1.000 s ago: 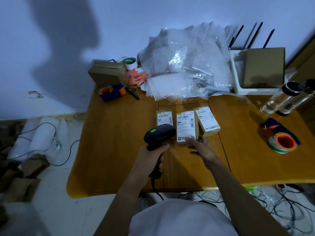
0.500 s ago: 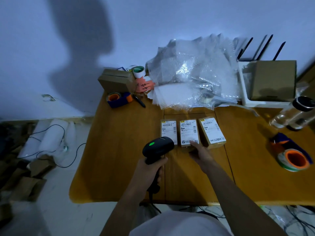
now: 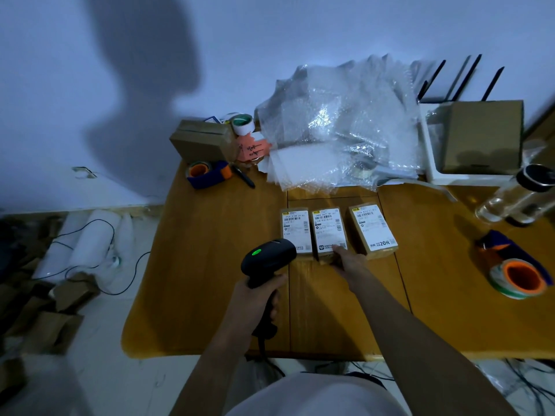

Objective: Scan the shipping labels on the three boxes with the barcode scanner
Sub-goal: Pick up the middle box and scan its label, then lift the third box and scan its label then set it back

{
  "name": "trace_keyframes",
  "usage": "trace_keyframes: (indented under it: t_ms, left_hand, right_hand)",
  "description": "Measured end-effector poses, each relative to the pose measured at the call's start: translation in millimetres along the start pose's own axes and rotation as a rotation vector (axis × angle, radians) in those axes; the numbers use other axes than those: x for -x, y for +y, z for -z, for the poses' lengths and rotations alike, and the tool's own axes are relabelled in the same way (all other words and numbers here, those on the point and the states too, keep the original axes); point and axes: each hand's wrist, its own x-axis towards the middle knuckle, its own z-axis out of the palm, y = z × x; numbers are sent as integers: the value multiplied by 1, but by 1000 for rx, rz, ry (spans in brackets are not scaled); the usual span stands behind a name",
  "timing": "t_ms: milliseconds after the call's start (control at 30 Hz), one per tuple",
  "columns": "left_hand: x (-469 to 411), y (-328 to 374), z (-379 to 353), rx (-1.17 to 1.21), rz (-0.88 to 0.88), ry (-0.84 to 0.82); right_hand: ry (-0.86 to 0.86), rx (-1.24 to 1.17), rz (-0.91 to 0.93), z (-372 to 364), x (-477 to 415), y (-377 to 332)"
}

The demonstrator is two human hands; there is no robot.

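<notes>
— Where are the boxes?

— Three of them in a row on the wooden desk (image 3: 210, 265), labels facing up. The left box (image 3: 294, 228) and the middle box (image 3: 328, 229) sit just beside each other; the right box (image 3: 372, 228) is a little apart and turned slightly.

— And the scanner?

— The barcode scanner (image 3: 268, 261) is in the left hand (image 3: 255, 298), whose fingers are wrapped tight round the handle. A green light glows on top of its head, and the head hangs over the near corner of the left box. Its cable drops off the desk's front edge.

— What's the other hand doing?

— The right hand (image 3: 350, 261) reaches to the near end of the middle box; the fingers touch its front edge. Whether they pinch it or only rest there, I cannot tell — they are blurred.

— Anything else up there?

— A heap of bubble wrap (image 3: 339, 127) at the back, a tape dispenser (image 3: 207, 174) at the far left corner beside a cardboard carton (image 3: 201, 141), another tape dispenser with an orange core (image 3: 516, 273) near the right edge, and a clear bottle (image 3: 516, 195) lying behind it.
</notes>
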Motion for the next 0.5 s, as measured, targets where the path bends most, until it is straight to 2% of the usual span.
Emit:
trace_keyframes:
  t_ms: [167, 333, 500]
  left_hand:
    - [-2, 6, 2, 10, -3, 13]
    - [-6, 17, 2, 1, -29, -1]
    - [-15, 28, 0, -3, -77, -28]
  right_hand:
    - [27, 102, 33, 3, 3, 1]
    - [-103, 361, 70, 18, 23, -5]
    - [17, 429, 211, 36, 29, -19]
